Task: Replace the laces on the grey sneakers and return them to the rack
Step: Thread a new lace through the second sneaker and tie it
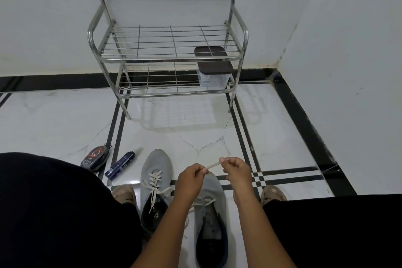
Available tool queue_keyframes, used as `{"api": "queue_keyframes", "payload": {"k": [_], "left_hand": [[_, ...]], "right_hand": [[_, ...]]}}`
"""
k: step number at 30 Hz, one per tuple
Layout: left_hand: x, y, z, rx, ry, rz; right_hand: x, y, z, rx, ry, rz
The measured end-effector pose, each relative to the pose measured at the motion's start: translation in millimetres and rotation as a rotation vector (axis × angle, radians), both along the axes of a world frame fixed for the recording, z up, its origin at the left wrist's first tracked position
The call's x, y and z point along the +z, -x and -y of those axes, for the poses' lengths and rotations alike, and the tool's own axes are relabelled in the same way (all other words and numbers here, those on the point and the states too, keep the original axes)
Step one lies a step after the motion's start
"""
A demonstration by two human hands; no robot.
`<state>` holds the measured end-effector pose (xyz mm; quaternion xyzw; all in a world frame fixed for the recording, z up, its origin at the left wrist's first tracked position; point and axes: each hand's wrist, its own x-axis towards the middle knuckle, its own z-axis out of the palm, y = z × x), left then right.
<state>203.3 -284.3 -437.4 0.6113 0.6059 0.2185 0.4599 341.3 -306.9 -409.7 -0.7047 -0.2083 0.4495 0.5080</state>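
Hands are mid-job: left hand point(188, 177) and right hand point(236, 168) both pinch a short stretch of lace point(214, 164) taut between them, just above the right sneaker point(212, 213). That shoe looks only partly laced, I'd guess. Left sneaker point(154, 183) on the floor beside it has laces crossed through but hanging untied. Rack point(167, 43) holds no shoes, so returning them is all still ahead.
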Motion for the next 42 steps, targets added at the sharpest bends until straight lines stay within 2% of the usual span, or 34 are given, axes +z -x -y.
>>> {"api": "queue_keyframes", "payload": {"k": [4,9,14,21,27,29,30,32,34,36,38,42], "left_hand": [[-4,4,0,-0.033,0.030,-0.077],[0,-3,2,0.012,0.096,0.162],[-3,-2,-1,0.059,0.132,0.160],[-9,-7,-4,0.121,0.240,0.311],[-16,-10,-5,0.161,0.271,0.317],[-24,-10,-4,0.153,0.268,0.249],[-29,-9,-3,0.141,0.266,0.184],[-46,-7,5,0.103,0.273,0.042],[-65,-6,17,0.067,0.319,-0.110],[-76,-6,30,0.053,0.328,-0.287],[-77,-6,41,0.035,0.263,-0.400],[-80,-15,50,0.036,0.223,-0.400]], "right_hand": [[-9,1,1,0.064,0.040,0.080],[-15,7,1,0.156,0.070,0.062],[-22,6,-1,0.123,0.106,0.043],[-27,8,2,0.095,0.120,-0.082],[-33,7,3,0.028,0.189,-0.112],[-43,5,5,-0.002,0.283,-0.064],[-50,3,8,0.039,0.366,0.030],[-63,2,22,0.282,0.563,0.273],[-75,8,41,0.527,0.686,0.407],[-85,13,55,0.591,0.700,0.427],[-88,14,61,0.531,0.672,0.405],[-95,5,61,0.446,0.667,0.296]]}}
